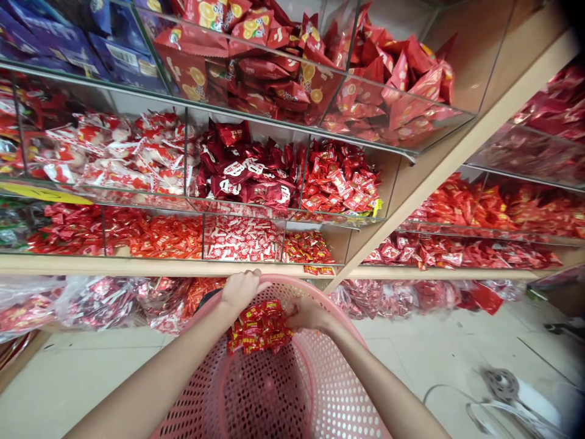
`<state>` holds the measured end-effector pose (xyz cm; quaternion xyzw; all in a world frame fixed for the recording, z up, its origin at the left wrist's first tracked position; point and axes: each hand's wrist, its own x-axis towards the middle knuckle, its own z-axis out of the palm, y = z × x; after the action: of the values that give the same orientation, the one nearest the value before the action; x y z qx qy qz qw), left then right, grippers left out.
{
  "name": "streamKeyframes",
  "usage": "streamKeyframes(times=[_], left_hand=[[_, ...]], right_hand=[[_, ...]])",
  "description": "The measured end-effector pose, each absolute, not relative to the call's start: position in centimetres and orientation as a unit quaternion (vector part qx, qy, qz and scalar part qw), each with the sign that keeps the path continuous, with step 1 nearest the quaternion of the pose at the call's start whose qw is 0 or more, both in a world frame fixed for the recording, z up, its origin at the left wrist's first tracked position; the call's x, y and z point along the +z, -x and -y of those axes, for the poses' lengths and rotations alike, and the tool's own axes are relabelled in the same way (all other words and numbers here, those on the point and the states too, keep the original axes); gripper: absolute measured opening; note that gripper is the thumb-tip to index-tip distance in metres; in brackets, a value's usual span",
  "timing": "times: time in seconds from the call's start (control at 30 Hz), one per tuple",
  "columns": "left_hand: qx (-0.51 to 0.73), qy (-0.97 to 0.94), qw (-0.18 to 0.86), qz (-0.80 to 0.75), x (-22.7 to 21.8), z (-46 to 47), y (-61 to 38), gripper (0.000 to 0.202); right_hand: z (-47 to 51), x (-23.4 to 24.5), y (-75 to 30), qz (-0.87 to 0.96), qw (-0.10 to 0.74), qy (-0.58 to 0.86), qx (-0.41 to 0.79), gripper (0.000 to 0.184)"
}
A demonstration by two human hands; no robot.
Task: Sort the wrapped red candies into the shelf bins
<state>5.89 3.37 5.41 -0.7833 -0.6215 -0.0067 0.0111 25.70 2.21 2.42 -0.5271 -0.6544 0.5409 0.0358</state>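
Observation:
A pink perforated plastic basket (338,372) is tilted with its mouth toward me. My left hand (241,291) is closed over its far rim. Several small red candy packets (258,328) with yellow print lie in a heap against the far inner wall. Reaching inside the basket from the right, my right hand (307,314) has its fingers curled at the right edge of this heap, closed on some packets. Its fingertips are partly hidden. Directly beyond the rim, a low shelf bin holds similar red and yellow candies (308,247).
Clear-fronted shelf bins hold dark red packets (249,171), red-and-white candies (244,238) and orange-print bags (269,61). A wooden divider (411,183) slants beside them. Plastic bags of candy (105,302) sit below the shelf. A white appliance with a cable (516,393) stands on the tiled floor at right.

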Motion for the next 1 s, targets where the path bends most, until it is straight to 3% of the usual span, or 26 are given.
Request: streamKeyframes(times=[0.13,0.3,0.83,1.0], left_hand=[[-0.007,0.781,0.017,0.624,5.3,-3.4,-5.8,0.068],[-0.01,0.786,0.016,0.617,5.3,-3.4,-5.9,0.069],[0.001,0.785,0.017,0.619,5.5,-3.4,-6.0,0.056],[-0.005,0.783,0.012,0.622,5.3,-3.4,-5.9,0.065]], right_hand=[[-2.6,2.3,-26.0,0.698,0.0,0.521,0.492,0.02],[-2.8,1.2,-26.2,0.71,0.036,0.53,0.462,0.022],[-2.3,0.6,-25.6,0.657,0.067,0.547,0.513,0.018],[-1.9,0.3,-24.6,0.625,0.086,0.565,0.532,0.024]])
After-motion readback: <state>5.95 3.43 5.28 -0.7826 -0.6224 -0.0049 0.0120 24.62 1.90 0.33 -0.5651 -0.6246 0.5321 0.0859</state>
